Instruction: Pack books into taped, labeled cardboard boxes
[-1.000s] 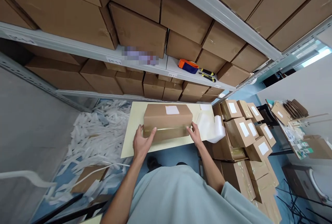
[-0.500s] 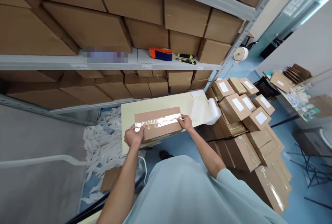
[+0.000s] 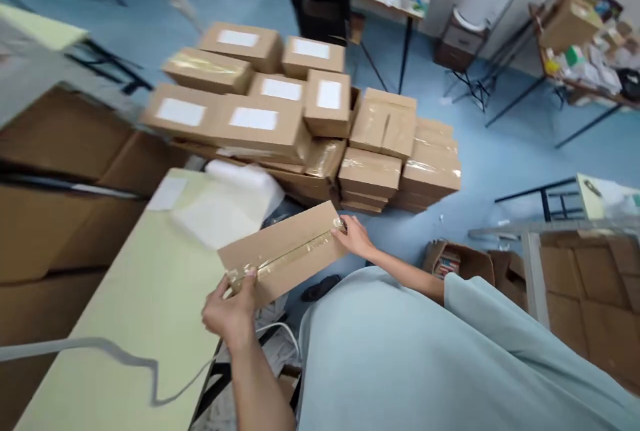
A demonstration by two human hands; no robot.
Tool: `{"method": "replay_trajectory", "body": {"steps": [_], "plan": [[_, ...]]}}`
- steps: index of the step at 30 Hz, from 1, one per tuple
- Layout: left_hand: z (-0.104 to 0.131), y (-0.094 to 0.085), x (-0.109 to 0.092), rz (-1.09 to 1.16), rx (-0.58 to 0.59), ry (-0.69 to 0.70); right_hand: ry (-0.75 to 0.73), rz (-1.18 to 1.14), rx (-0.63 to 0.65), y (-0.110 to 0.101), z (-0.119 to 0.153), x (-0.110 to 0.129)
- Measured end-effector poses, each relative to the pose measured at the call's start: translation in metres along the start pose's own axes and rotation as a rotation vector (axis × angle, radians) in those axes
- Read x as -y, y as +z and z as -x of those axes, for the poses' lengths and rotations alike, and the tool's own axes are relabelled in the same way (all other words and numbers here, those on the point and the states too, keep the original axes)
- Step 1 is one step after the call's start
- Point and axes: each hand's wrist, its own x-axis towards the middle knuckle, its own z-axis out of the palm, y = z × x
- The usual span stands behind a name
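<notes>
Both hands, left hand point(image 3: 231, 311) and right hand point(image 3: 354, 236), fingers pinching the taped box point(image 3: 283, 252) ends off the worktop's point(image 3: 125, 311) near edge, carrying it; next likely needs stacking.

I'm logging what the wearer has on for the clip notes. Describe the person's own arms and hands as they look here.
Both hands are bare: no gloves, and no rings or watch show on the left hand or the right hand. Both forearms are uncovered. A loose, short, pale blue-green sleeve covers the right upper arm and belongs to the same plain shirt. The left sleeve is out of view.
</notes>
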Motion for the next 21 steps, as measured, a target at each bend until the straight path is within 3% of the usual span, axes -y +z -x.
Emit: {"method": "replay_trajectory", "body": {"steps": [4,8,11,15,18,21], "plan": [[0.031,0.08,-0.107,-0.129,0.202,0.119,0.249,-0.074,-0.224,-0.067,0.056,-0.1],[0.075,0.146,-0.183,-0.221,0.385,0.407,0.445,-0.171,-0.45,-0.108,0.114,-0.169],[0.106,0.183,-0.217,-0.253,0.515,0.547,0.555,-0.185,-0.64,-0.127,0.145,-0.203],[0.134,0.219,-0.248,-0.287,0.694,0.706,0.672,-0.197,-0.801,-0.146,0.166,-0.232],[0.141,0.235,-0.272,-0.279,0.814,0.775,0.732,-0.189,-0.869,-0.163,0.171,-0.24],[0.137,0.239,-0.299,-0.204,0.91,0.813,0.77,-0.157,-0.928,-0.187,0.166,-0.234]]}}
